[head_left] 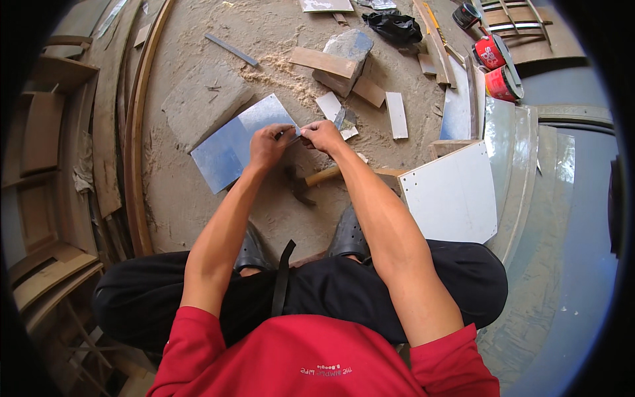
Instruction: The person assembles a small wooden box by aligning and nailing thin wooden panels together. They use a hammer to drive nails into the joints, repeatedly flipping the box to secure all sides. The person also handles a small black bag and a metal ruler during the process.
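Red tins (497, 66) on their sides, contents hidden, beyond both hands (296, 141).

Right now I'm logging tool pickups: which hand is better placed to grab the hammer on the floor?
Probably the right hand. The hammer lies under the right forearm, its wooden handle pointing to that side. The left hand is over the grey sheet, nearer the hammer's head.
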`<state>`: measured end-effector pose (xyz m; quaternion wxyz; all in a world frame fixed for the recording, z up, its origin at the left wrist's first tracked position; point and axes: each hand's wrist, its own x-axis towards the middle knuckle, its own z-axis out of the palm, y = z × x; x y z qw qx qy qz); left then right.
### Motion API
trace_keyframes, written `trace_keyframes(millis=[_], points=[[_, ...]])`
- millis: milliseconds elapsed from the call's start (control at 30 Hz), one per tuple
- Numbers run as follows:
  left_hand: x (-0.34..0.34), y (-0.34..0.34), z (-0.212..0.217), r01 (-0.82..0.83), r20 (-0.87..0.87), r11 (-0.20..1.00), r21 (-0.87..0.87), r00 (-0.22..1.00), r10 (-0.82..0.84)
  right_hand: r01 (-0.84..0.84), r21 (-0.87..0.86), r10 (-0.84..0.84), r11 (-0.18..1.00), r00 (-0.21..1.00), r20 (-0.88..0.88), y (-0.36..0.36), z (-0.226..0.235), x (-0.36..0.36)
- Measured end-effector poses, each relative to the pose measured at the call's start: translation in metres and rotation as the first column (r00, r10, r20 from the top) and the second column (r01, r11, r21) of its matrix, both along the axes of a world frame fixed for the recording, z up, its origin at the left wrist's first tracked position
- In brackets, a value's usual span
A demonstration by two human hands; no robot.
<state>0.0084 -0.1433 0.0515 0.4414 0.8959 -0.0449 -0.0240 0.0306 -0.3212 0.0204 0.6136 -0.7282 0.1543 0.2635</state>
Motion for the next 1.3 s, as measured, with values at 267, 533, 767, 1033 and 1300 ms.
trace_keyframes(millis=[267, 533, 767, 1033, 1300], points=[[0.000, -0.003, 0.008, 0.060, 0.047, 0.993, 0.101, 0.997, -0.065, 0.011, 0.013, -0.011, 1.000, 1.000, -0.008, -0.001, -0.005, 0.000], [-0.001, -0.001, -0.001, 0.029, 0.091, 0.995, 0.094, 0.995, -0.038, -0.003, -0.049, 0.004, 0.999, 1.000, 0.005, 0.002, -0.004, 0.000], [-0.002, -0.005, 0.004, 0.055, 0.190, 0.994, 0.095, 0.979, -0.072, -0.203, -0.451, 0.246, 0.869, 0.968, 0.040, -0.012, -0.003, -0.011], [-0.001, 0.002, 0.000, 0.110, 0.265, 0.989, 0.094, 0.955, -0.131, -0.532, -0.832, 0.894, 0.156, 0.435, -0.109, -0.034, 0.037, -0.075], [0.000, 0.006, 0.001, 0.173, 0.323, 0.976, 0.134, 0.923, -0.209, -0.386, -0.922, 0.957, 0.026, 0.277, -0.089, -0.019, 0.017, -0.093]])
